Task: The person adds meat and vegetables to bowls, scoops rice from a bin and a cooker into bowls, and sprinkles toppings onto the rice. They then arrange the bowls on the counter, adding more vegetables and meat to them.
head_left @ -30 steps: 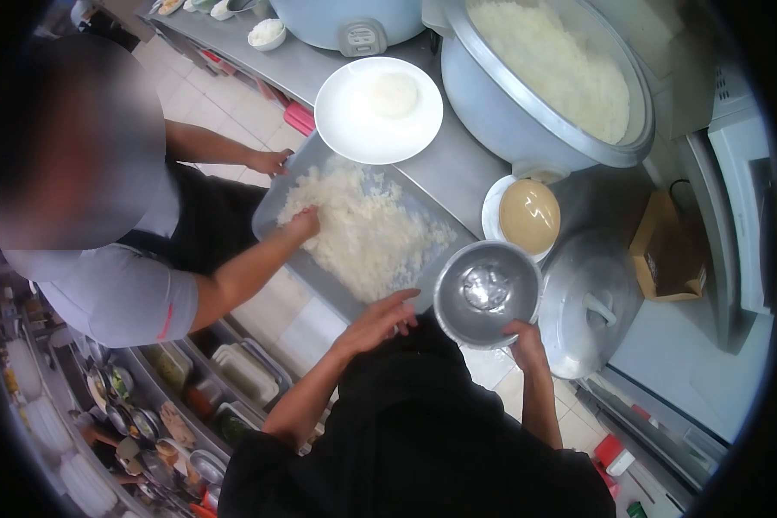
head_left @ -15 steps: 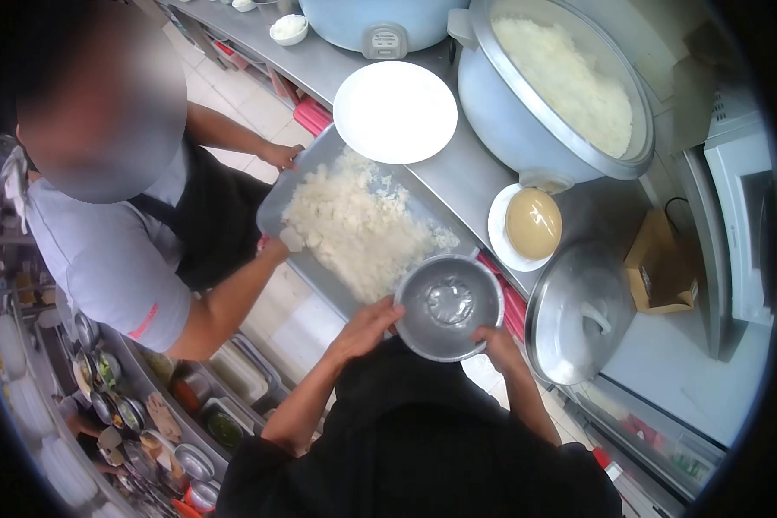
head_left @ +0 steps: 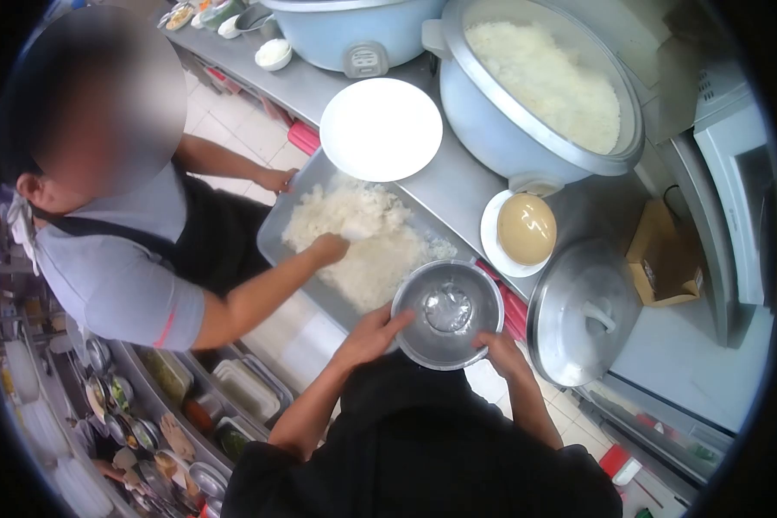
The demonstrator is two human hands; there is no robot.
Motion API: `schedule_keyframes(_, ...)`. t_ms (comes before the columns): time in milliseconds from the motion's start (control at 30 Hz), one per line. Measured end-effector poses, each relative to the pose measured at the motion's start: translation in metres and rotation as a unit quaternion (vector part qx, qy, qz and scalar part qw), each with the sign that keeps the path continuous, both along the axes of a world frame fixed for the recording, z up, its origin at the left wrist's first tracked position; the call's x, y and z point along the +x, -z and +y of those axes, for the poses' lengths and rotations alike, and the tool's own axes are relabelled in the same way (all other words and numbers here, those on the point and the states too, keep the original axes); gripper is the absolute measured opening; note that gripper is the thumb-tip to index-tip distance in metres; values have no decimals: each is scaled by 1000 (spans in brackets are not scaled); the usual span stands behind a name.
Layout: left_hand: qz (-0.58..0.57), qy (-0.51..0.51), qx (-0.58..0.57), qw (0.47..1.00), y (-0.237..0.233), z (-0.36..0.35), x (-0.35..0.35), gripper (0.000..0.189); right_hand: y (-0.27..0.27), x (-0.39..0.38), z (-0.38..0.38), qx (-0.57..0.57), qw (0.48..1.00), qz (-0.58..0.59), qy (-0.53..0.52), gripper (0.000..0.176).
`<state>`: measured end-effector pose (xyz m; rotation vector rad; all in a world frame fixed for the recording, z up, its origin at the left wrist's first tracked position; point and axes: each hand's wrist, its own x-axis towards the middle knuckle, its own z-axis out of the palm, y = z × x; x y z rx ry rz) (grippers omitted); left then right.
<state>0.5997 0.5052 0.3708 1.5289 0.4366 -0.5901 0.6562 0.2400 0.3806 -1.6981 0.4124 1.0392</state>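
Between my two hands is a round metal bowl (head_left: 447,313) with what looks like a little clear liquid at its bottom. My left hand (head_left: 373,335) grips its left side, thumb over the rim. On the right rim, my right hand (head_left: 497,347) is closed with its thumb on the edge. Just beyond the bowl lies a grey tub (head_left: 308,287) of white rice (head_left: 363,259). A co-worker's hand (head_left: 328,250) is over the rice with a pale tool, and their other hand (head_left: 276,180) is at the tub's far edge.
A white plate (head_left: 382,129) lies on the steel counter (head_left: 475,186). Behind it stands a large open cooker (head_left: 483,121) of rice. To the right are a tan bowl (head_left: 527,229) on a plate, a metal lid (head_left: 578,324) and a cardboard box (head_left: 665,255). The co-worker (head_left: 121,285) stands at left.
The co-worker's near hand has moved from the tub's left edge to over the middle of the rice. My hands still hold the bowl, and the view has shifted slightly.
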Motion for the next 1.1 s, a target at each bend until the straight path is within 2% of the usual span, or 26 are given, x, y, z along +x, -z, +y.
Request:
schedule_keyframes(33, -3, 17, 48, 999, -14, 1, 4, 59, -5, 2, -7, -20, 999, -26, -2, 45)
schedule_keyframes(67, -21, -14, 44, 999, -16, 1, 5, 63, -6, 5, -13, -39, 998, -51, -5, 46)
schedule_keyframes(100, -22, -12, 46, 999, -19, 4, 8, 63, 0, 6, -23, -22, 995, -84, 50, 44)
schedule_keyframes(200, -74, 21, 124, 989, -39, 12, 19, 60, -24, 21, -33, -18, 977, -143, 160, 40)
schedule_keyframes(233, -72, 22, 127, 989, -40, 13, 22, 60, -10, 27, -51, -11, 975, -143, 172, 40)
schedule_keyframes(300, -67, 70, 197, 976, -38, 10, 24, 48, -3, 38, -67, 3, 952, -177, 249, 34)
schedule_keyframes(400, -46, 96, 227, 968, -22, -2, 20, 45, 6, 50, -91, -18, 948, -196, 249, 31)
schedule_keyframes(533, -65, 110, 228, 965, -1, -24, 7, 44, -9, 61, -77, -6, 941, -203, 270, 24)
schedule_keyframes(600, -58, 106, 223, 967, 6, -30, 4, 44, 10, 62, -83, 57, 946, -108, 300, 38)
schedule_keyframes(733, -38, 98, 247, 963, 4, -29, 5, 42, 28, 64, -77, 100, 953, -101, 268, 37)
schedule_keyframes(800, -42, 80, 254, 963, 4, -24, 6, 41, 23, 64, -63, 86, 944, -153, 278, 29)
schedule_keyframes(967, -60, 49, 278, 957, 3, -12, 13, 38, 13, 66, -52, 68, 949, -159, 264, 31)
schedule_keyframes(1033, -32, 63, 261, 963, -3, -8, 16, 42, 8, 64, -47, 63, 952, -162, 251, 31)
schedule_keyframes(1100, -38, 65, 260, 963, -4, -6, 16, 42, 7, 62, -43, 55, 939, -180, 289, 30)
